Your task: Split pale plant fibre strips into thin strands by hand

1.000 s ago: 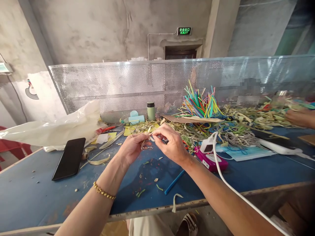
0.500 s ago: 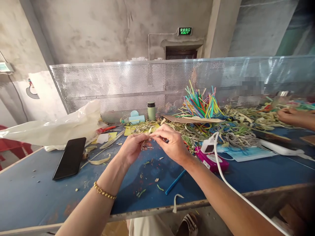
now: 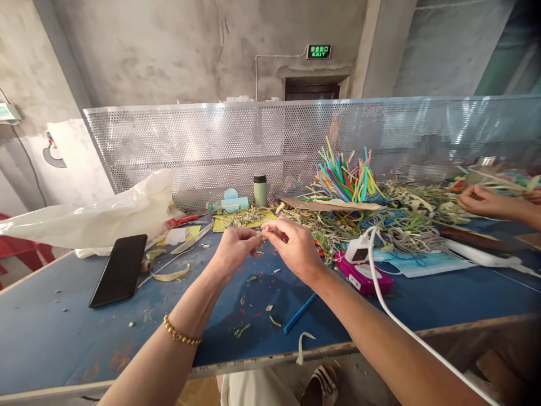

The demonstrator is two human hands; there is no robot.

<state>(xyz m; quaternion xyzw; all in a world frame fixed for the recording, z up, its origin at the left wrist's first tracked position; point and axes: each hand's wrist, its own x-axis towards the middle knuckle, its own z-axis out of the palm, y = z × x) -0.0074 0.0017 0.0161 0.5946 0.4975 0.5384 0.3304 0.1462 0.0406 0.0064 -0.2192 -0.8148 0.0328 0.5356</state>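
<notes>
My left hand (image 3: 232, 251) and my right hand (image 3: 292, 248) meet above the blue table (image 3: 51, 332), fingertips pinched together on a small pale strip piece (image 3: 261, 232) held between them. A gold bracelet (image 3: 181, 335) sits on my left wrist. Just behind the hands lies a heap of pale and green strips (image 3: 304, 217), with a bundle of coloured plastic tubes (image 3: 344, 179) standing up from it. A loose blue tube (image 3: 299, 312) lies on the table under my right forearm.
A black phone (image 3: 119, 269) and a crumpled plastic bag (image 3: 97, 217) lie at the left. A green flask (image 3: 260, 190) stands by the perforated metal screen (image 3: 203, 146). A pink device (image 3: 363, 276) with a white cable sits on the right. Another person's hand (image 3: 482, 200) works at the far right.
My hands have risen slightly and drawn closer at the fingertips. The other person's hand at the far right has shifted left and up over the strips.
</notes>
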